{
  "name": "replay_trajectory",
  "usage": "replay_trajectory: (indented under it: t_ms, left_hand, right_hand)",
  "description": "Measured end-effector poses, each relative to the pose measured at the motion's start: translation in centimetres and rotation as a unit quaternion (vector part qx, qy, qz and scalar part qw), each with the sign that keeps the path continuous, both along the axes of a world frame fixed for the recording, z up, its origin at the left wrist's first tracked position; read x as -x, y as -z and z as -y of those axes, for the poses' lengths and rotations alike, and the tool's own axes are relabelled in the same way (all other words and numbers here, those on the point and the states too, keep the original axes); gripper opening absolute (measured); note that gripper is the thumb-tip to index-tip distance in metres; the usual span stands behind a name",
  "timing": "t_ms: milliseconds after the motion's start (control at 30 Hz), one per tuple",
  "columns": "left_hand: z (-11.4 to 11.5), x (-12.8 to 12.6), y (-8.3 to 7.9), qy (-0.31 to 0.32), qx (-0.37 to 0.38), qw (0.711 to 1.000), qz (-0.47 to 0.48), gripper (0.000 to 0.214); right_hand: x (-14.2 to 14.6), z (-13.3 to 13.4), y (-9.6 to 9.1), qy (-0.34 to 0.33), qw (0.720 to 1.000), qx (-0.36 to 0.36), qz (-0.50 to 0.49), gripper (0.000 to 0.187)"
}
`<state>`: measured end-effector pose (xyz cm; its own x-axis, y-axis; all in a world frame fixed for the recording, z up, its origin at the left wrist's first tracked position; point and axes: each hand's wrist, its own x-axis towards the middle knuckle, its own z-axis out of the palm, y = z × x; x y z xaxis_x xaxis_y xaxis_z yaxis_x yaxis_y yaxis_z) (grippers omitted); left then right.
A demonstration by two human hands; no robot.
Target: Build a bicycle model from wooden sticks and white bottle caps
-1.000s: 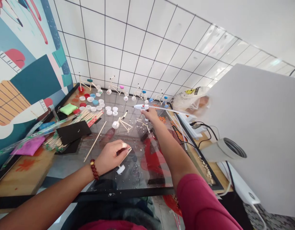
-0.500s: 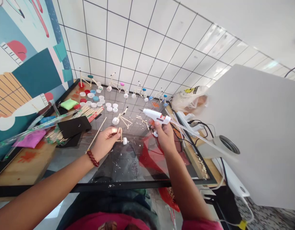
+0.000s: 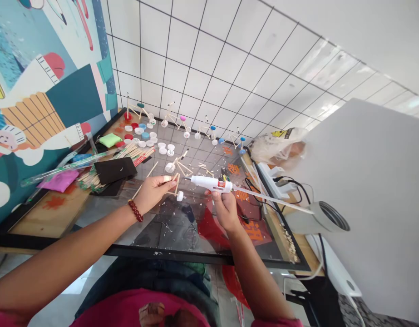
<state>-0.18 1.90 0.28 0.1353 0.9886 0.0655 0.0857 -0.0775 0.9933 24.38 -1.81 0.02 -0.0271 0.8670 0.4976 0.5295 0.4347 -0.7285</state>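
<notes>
My right hand [image 3: 224, 210] grips a white hot glue gun [image 3: 211, 183] with a long clear glue stick trailing out its back to the right. Its nozzle points left at a small stick frame with a white bottle cap [image 3: 176, 188], which my left hand [image 3: 153, 191] pinches just above the glass tabletop [image 3: 168, 227]. A red bead bracelet circles my left wrist.
Several small stick-and-cap bicycles [image 3: 175, 120] line the tiled back wall. Loose bottle caps [image 3: 144, 136], a bundle of wooden sticks [image 3: 127, 156], black card [image 3: 115, 169] and coloured bags lie at the left. A power strip with cables [image 3: 275, 181], a plastic bag and a white box stand at the right.
My right hand lifted the glue gun from the far table and brought its nozzle to the stick frame. My left hand raised the frame off the glass.
</notes>
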Motion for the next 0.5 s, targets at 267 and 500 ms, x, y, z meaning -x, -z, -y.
replay_trajectory:
  t_ms: [267,500]
  left_hand:
    - [0.22,-0.28,0.39,0.019,0.021,0.999,-0.017,0.032]
    - [0.53,-0.39,0.31,0.052,0.007,0.998,-0.026,0.033]
  right_hand:
    - [-0.11,0.13,0.0,0.015,0.998,-0.042,0.034,0.036]
    - [-0.77,0.11,0.75,0.043,0.994,-0.062,0.075,0.035]
